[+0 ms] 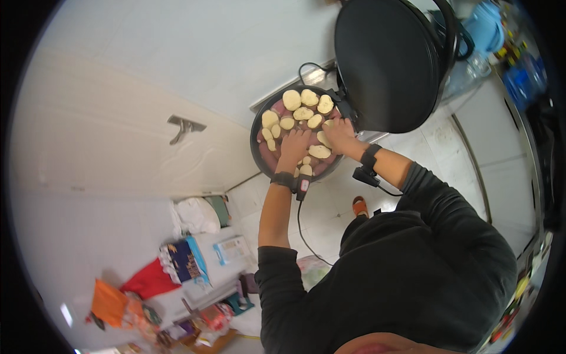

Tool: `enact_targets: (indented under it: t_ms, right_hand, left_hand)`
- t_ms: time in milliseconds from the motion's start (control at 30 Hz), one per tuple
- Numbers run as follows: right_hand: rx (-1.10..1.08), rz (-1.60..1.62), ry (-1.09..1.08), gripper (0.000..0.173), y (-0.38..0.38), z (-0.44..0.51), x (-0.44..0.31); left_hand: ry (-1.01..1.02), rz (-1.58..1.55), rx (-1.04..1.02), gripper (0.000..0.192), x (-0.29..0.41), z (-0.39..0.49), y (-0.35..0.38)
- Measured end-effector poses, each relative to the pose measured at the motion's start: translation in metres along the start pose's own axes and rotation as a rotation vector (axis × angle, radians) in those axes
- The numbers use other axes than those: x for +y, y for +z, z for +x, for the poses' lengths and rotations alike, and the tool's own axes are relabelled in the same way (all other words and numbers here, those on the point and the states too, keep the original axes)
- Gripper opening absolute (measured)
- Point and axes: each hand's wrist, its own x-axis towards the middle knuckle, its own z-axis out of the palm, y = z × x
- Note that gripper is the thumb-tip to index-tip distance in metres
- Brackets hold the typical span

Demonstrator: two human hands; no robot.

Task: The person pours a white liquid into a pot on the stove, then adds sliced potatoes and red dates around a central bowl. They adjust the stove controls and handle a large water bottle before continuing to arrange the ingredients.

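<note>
A round black electric griddle pan (255,140) holds red-skinned sweet potatoes, packed close together. Pale yellow cut faces turn upward on many of them, such as the large sweet potato piece (292,100) at the far side. My left hand (295,147) reaches down into the middle of the pan, palm down, and its fingertips are over the red skins. At the pan's right side, the fingers of my right hand (341,134) touch a pale cut piece (324,139). Whether either hand grips anything is hidden under the fingers. The griddle's black lid (389,66) stands raised on its hinge.
A black power cord (309,65) runs behind the pan along the wall. To the left is a white door with a metal handle (185,127). Bags and packets (183,261) lie at lower left. A light blue pitcher (484,27) stands at upper right, beside the raised lid.
</note>
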Motion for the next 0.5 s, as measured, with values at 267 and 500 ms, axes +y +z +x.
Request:
enact_targets:
  t_ms: [267,500]
  right_hand:
    - [-0.136,0.096,0.055,0.060,-0.018,0.005,-0.004]
    - [-0.117,0.366,0.091,0.069,-0.035,-0.003,0.002]
  left_hand:
    - [0.132,-0.326,0.032,0.052,-0.026,0.008,0.001]
    - [-0.248,-1.280,0.205,0.049,-0.062,-0.018,-0.012]
